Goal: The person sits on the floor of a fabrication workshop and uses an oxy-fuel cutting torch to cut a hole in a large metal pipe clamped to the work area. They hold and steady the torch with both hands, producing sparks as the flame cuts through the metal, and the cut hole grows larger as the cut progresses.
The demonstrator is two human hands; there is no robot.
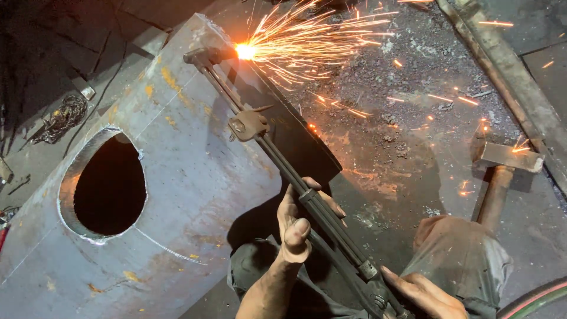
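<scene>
A long cutting torch [295, 183] is gripped by the left hand [295, 221] mid-tube and the right hand [422, 295] near its valves; sparks [307, 41] are thrown at the far edge of the steel plate [177, 177].

cutting torch [295, 183] — long, dark, slanted | tip sparking at steel plate [177, 177] edge (grey, holed)

metal fabrication workshop, cutting torch [283, 168] throwing sparks [307, 41] off a thick steel plate [177, 177] with a torch-cut hole [109, 186], sledgehammer [502, 171] on slag-strewn dark floor [407, 118], steel rail [508, 71], hoses [534, 301], scrap chain [62, 118]
</scene>
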